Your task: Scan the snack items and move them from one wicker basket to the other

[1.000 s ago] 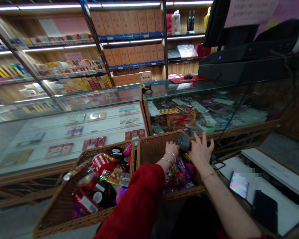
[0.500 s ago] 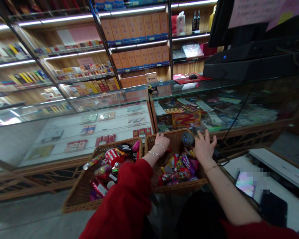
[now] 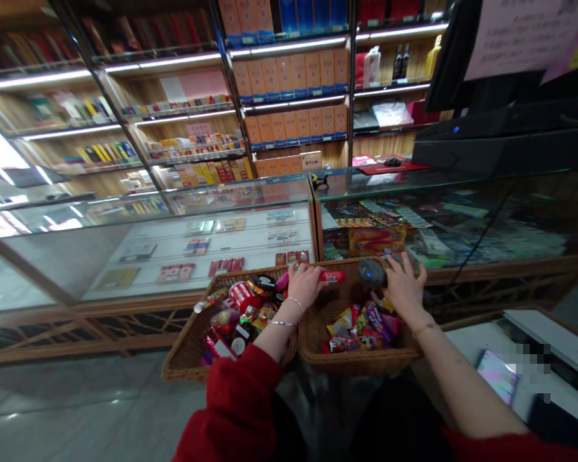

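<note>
Head view: the left hand (image 3: 304,283) grips a red tube (image 3: 334,276), fingers closed, over the far left corner of the right basket (image 3: 361,360); the right hand (image 3: 406,283), outer fingers spread, holds a dark device (image 3: 372,273), probably a scanner, at the far right corner

display-case carton (image 3: 378,242): "50" | shelf placard (image 3: 311,160), pink notice (image 3: 510,42): illegible
</note>
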Motion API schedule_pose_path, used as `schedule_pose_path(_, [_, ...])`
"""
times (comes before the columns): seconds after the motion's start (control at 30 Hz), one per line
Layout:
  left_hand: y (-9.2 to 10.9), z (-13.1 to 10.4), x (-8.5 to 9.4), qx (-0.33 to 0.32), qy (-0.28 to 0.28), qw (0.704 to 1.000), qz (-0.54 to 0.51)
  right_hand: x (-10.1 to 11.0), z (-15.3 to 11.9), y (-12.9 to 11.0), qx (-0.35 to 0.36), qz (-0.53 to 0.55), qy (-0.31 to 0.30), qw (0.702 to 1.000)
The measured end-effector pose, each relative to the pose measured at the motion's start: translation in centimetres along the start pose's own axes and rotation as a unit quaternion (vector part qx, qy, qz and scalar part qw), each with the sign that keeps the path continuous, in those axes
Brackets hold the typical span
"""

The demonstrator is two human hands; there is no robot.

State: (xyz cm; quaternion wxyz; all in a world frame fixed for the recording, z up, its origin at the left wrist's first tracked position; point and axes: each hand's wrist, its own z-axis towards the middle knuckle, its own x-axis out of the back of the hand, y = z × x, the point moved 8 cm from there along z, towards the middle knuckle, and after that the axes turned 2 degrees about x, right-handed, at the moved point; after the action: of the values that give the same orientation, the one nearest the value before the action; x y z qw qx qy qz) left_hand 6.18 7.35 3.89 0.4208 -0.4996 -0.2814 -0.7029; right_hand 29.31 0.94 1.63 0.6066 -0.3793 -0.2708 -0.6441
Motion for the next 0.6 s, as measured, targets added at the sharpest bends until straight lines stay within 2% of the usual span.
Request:
schedule_pose_path(0.17, [-1.7,-0.8,0.1,0.050,0.040,0.997,-0.044,0.9,0.3,-2.5,0.049,0.038,0.007,0.998])
schedule_pose_path(0.33, [-2.7,-1.1,-0.3,0.063,0.092,0.993,-0.048,0.5,0.3,-4.7,0.082,0.070,0.007,0.994])
schedule_pose_path(0.6, [-3.9,-1.5,-1.0,0.074,0.122,0.989,-0.046,-0.3,-0.3,-6.2,0.121,0.089,0.037,0.988])
